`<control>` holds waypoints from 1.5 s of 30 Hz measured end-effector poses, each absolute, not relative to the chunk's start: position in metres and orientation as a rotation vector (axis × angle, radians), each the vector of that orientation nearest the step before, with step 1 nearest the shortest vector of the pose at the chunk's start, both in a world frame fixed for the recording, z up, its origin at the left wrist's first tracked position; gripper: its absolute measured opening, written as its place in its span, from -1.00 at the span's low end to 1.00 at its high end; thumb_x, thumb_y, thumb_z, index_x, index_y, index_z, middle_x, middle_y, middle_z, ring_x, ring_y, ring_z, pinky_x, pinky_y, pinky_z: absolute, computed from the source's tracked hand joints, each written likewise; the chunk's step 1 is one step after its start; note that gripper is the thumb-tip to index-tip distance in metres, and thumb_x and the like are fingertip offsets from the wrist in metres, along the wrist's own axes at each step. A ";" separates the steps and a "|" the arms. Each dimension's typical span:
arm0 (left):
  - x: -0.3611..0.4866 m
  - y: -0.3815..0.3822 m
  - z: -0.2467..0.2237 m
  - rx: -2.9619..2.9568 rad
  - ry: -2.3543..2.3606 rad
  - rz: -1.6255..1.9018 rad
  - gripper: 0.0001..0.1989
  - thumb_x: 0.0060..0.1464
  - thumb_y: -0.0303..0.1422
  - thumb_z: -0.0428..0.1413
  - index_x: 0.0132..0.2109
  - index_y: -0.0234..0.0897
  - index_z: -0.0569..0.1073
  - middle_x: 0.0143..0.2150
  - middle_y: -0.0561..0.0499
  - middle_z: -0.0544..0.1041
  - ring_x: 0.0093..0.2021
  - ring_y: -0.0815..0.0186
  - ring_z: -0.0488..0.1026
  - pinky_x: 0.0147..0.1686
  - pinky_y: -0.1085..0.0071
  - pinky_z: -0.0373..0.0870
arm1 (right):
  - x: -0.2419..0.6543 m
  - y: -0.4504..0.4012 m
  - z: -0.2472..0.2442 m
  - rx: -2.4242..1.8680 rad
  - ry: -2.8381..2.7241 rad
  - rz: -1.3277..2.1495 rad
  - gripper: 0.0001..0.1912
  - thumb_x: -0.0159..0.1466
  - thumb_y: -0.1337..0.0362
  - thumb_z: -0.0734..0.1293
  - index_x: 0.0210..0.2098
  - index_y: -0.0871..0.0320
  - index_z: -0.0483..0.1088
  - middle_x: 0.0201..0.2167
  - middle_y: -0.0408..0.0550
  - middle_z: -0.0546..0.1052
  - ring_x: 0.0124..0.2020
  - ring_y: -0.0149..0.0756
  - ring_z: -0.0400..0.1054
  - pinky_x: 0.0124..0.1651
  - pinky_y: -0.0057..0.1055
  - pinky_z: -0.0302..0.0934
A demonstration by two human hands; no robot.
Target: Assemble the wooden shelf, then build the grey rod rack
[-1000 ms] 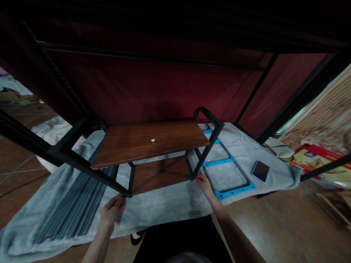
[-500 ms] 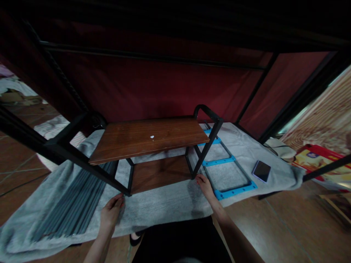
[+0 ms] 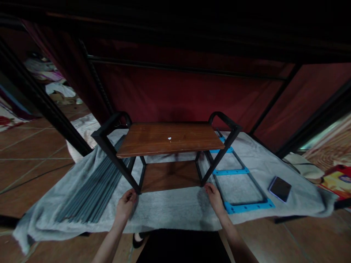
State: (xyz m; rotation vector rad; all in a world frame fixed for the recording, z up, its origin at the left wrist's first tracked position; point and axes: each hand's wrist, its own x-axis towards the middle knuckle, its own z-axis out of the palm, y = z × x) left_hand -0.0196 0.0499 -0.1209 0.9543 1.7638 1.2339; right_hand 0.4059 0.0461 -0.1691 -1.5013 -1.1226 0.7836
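Observation:
A small two-tier shelf (image 3: 170, 142) with dark brown wood boards and a black metal frame stands upright on a grey cloth (image 3: 170, 208). Its lower board (image 3: 170, 175) lies near the cloth, and a small white mark shows on the upper one. My left hand (image 3: 126, 206) is at the foot of the left front leg, fingers curled against it. At the foot of the right front leg, my right hand (image 3: 214, 198) has its fingers closed in the same way. The exact fingertip contact is partly hidden.
Grey rods (image 3: 93, 190) lie bundled left of the shelf. On the right are a blue-and-grey ladder-like frame (image 3: 246, 207) and a phone (image 3: 280, 189). Dark metal bars (image 3: 189, 67) and a red panel (image 3: 175, 95) rise behind; a dark surface hangs overhead.
The camera view has turned left, so everything sits farther right in the picture. Both hands stay at the shelf's front feet, and the shelf now appears more squarely in front of me.

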 end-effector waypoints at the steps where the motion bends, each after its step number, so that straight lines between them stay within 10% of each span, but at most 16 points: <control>1: -0.019 0.050 -0.121 0.952 1.758 1.243 -0.57 -0.35 -0.09 0.20 -0.30 -0.27 0.50 -0.36 -0.06 0.56 -0.35 0.19 0.47 -0.35 0.35 0.43 | 0.405 0.045 -0.171 -1.505 -1.130 0.755 -0.59 0.16 -0.09 0.28 -0.27 0.11 0.47 -0.33 -0.01 0.55 -0.27 -0.15 0.43 -0.12 -0.23 0.32; 25: -0.031 0.048 -0.143 1.098 1.897 1.235 -0.63 -0.25 -0.06 0.11 -0.30 -0.17 0.51 -0.29 -0.07 0.61 -0.27 0.06 0.56 -0.28 0.28 0.52 | 0.389 0.042 -0.181 -1.493 -1.156 0.555 -0.68 0.17 0.22 0.22 -0.12 0.03 0.47 -0.18 0.02 0.58 -0.11 -0.07 0.47 0.07 -0.09 0.29; 45: -0.021 0.041 -0.136 1.265 2.141 1.127 -0.64 -0.07 -0.12 0.03 -0.20 -0.21 0.52 -0.15 -0.11 0.60 -0.11 0.01 0.51 -0.05 0.16 0.39 | 0.389 0.043 -0.187 -1.489 -1.170 0.550 -0.65 0.24 0.09 0.21 -0.07 0.02 0.46 -0.21 0.02 0.57 -0.13 -0.04 0.47 0.07 -0.04 0.28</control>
